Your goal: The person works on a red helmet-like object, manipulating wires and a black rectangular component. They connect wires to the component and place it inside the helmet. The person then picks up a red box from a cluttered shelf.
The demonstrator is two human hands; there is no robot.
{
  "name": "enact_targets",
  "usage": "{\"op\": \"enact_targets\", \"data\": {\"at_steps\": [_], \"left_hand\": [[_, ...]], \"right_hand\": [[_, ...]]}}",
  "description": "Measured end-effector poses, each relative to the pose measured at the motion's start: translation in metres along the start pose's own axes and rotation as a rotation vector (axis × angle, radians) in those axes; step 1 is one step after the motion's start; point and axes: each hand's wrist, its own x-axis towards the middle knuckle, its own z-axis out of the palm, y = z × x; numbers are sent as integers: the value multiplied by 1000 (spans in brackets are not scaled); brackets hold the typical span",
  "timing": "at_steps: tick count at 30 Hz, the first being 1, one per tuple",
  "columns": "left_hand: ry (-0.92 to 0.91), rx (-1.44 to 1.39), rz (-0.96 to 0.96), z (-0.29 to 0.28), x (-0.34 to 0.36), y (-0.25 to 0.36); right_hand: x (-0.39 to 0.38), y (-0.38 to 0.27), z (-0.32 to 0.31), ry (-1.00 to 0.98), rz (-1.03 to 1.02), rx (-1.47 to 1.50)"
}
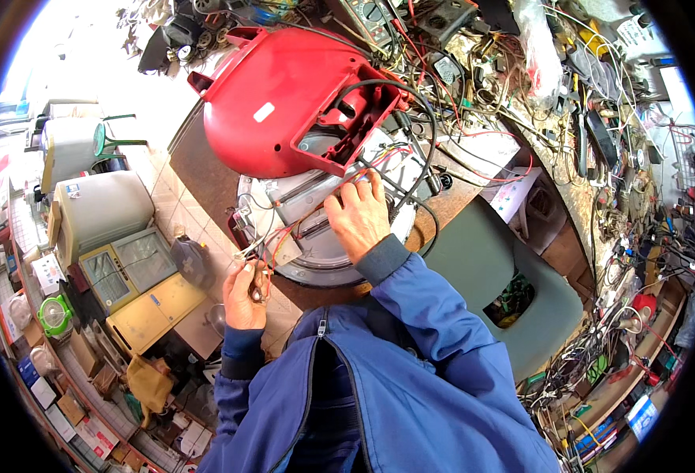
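Observation:
A red plastic appliance housing leans, tipped back, on the round grey base of an opened appliance at the table's edge. My right hand is over the base, its fingers bent and pinched on thin coloured wires beside the housing's cut-out. My left hand is lower left, just off the base's edge, with fingers curled round something small and dark that I cannot make out. Loose wire ends in white and red stand next to its fingertips. A black cable loops over the housing and base.
A multimeter with red and black leads lies at the back among heaped parts and cables. A dark green plastic stool stands at my right. Piled wires fill the right side. Old appliances and a yellow cabinet stand at the left.

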Motion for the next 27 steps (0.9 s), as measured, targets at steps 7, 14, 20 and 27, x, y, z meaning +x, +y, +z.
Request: {"op": "enact_targets", "data": {"at_steps": [7, 14, 20, 27], "left_hand": [[-51, -19, 8, -7, 2, 0], [-8, -13, 16, -10, 3, -5], [-14, -92, 12, -11, 1, -4], [-57, -153, 23, -20, -2, -4]], "right_hand": [[3, -1, 7, 116, -83, 79], [-2, -2, 11, 102, -44, 66], [-8, 0, 12, 101, -42, 154], [-15, -2, 4, 135, -49, 177]]}}
